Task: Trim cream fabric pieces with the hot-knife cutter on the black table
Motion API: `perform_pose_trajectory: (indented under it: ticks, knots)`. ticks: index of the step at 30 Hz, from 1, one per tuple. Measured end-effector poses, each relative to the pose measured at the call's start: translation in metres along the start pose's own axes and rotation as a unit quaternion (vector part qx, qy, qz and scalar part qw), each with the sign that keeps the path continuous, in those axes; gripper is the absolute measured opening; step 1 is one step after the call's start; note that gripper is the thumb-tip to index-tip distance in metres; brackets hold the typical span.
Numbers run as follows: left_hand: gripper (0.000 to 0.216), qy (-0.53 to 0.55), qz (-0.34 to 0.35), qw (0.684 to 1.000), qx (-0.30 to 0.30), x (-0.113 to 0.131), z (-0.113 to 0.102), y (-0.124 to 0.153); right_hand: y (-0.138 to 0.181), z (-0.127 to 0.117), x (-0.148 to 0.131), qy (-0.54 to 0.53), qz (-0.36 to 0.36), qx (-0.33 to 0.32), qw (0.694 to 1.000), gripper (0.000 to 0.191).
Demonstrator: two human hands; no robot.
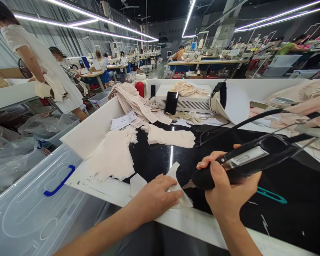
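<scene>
My left hand (160, 195) lies with its fingers flat on a white cut piece (185, 199) at the near edge of the black work surface. A second white piece (137, 185) pokes out beside that hand. In my right hand (229, 192) is a black corded hand tool (245, 158) with a silver metal strip on top; the fingers wrap round its body. The tool's rounded nose is just right of the white piece, and its tip is partly hidden. Pale pink cut fabric pieces (112, 153) are piled at the left, with another stack (170, 137) beyond my hands.
A teal slim tool (272, 195) lies to the right, near white scraps. At the back are a white vented box (186, 97), a phone (172, 103) and a white visor (230, 101). A clear lidded bin (29, 213) stands left; a person in white (40, 53) is beyond it.
</scene>
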State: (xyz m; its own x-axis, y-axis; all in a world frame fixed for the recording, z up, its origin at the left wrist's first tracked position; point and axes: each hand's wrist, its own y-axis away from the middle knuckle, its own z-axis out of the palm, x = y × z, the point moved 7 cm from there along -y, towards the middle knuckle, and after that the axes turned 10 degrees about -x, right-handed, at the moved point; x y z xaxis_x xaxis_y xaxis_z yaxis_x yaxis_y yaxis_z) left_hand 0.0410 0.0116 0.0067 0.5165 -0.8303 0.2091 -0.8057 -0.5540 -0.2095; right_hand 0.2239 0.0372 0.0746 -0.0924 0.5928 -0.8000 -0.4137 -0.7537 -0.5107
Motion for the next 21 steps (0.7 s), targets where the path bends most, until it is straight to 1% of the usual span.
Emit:
perform_pose_trajectory:
  ticks: [5,11,17,21]
  knots:
    - [0.017,0.005,0.001,1.0,0.013,-0.001,0.001,0.001,0.0,0.004,0.007,-0.005,0.009,-0.007,1.0,0.059]
    - [0.023,0.01,-0.003,1.0,0.002,-0.002,0.008,0.002,0.001,0.004,0.008,0.002,0.014,-0.013,1.0,0.056]
    - [0.024,0.016,-0.007,1.0,0.001,-0.002,0.009,0.003,-0.006,0.007,0.005,-0.007,-0.009,0.011,1.0,0.058]
    - [0.026,0.026,0.0,1.0,-0.008,-0.003,0.009,0.002,-0.009,0.007,0.009,0.008,-0.008,0.011,1.0,0.06]
